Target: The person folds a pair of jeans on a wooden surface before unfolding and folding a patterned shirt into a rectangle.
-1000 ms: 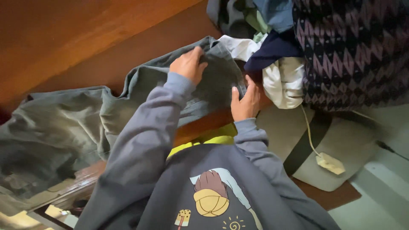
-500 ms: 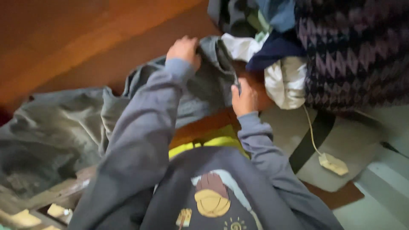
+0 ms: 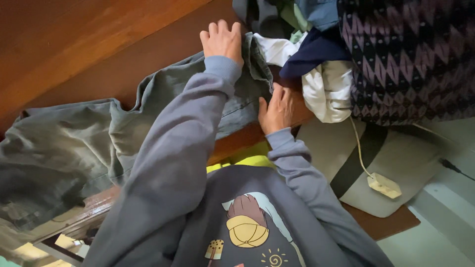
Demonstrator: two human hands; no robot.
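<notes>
Left hand [image 3: 222, 40] slid up grey trousers [image 3: 163, 106]; clothes pile [image 3: 316, 74] beside.

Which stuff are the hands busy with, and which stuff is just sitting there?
In use:
- grey trousers, spread on the wooden table
- left hand, flat on the trousers' far end
- right hand, pressing their near edge

Just lying about:
- clothes pile
- patterned knit
- white cloth
- beige bag
- corded plug

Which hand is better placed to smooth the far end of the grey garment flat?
Left, probably. The left hand lies flat on the garment's far end; the right hand rests at its near edge.
</notes>
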